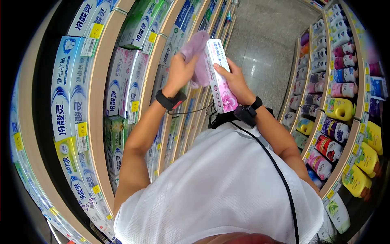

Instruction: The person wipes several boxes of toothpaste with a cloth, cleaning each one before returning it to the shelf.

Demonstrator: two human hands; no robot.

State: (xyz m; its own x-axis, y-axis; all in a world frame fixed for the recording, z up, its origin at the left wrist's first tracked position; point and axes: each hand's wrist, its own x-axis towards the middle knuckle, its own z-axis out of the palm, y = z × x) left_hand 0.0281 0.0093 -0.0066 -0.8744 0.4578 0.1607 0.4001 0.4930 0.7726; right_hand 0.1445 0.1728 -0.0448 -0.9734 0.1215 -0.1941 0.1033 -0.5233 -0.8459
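Note:
My right hand (pixel 235 80) is closed around a white toothpaste box (pixel 221 87) with a pink flower at its lower end, its thumb lying across the front face. The box is tilted and held clear of the shelves, in front of my body. Against the left side of the box hangs a light purple cloth (pixel 198 57), gripped by my left hand (pixel 181 69). The cloth partly covers the left fingers and overlaps the box's upper left edge. Both wrists carry black straps with small devices.
Shelves (pixel 103 81) packed with toothpaste boxes (pixel 132 75) and yellow price tags (pixel 96 31) rise close on the left. Across the aisle, more shelves hold bottles (pixel 340 109). A grey tiled floor (pixel 260 44) runs between them. A black cable (pixel 271 160) crosses the white shirt.

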